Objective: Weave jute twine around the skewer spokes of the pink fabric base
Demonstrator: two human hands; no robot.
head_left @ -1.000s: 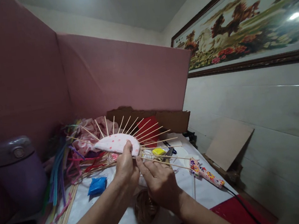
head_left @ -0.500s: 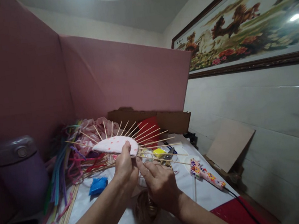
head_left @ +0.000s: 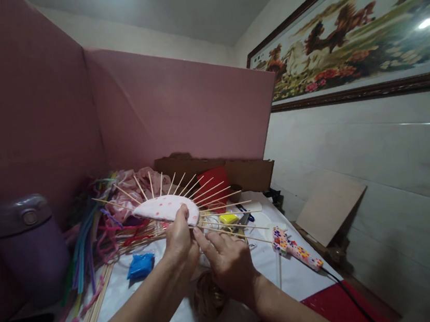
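Observation:
A white cloth-covered half-round piece with pink dots point(head_left: 162, 209) is held up over the table, thin wooden sticks point(head_left: 214, 187) fanning out from its curved edge. My left hand point(head_left: 181, 235) grips its right end, thumb on top and the other fingers hidden beneath. Close by, my right hand point(head_left: 229, 256) has its fingers bent together at the lowest sticks by that same end, the index fingertip touching the edge. Its thumb is hidden. Below the hands rests a coil of brown cord or ribbon point(head_left: 209, 295), partly covered by the right wrist.
A flower-patterned glue gun point(head_left: 296, 249) with a black cable lies at the right. Scissors point(head_left: 242, 223), a yellow packet point(head_left: 228, 218) and a blue packet point(head_left: 140, 265) are on the white tabletop point(head_left: 171, 318). Pipe cleaners point(head_left: 83, 255), loose sticks and a purple flask point(head_left: 28, 252) stand left.
The piece and both hands stay almost in place. The lowest sticks at the right have tilted slightly downward, and the right hand has shifted very little.

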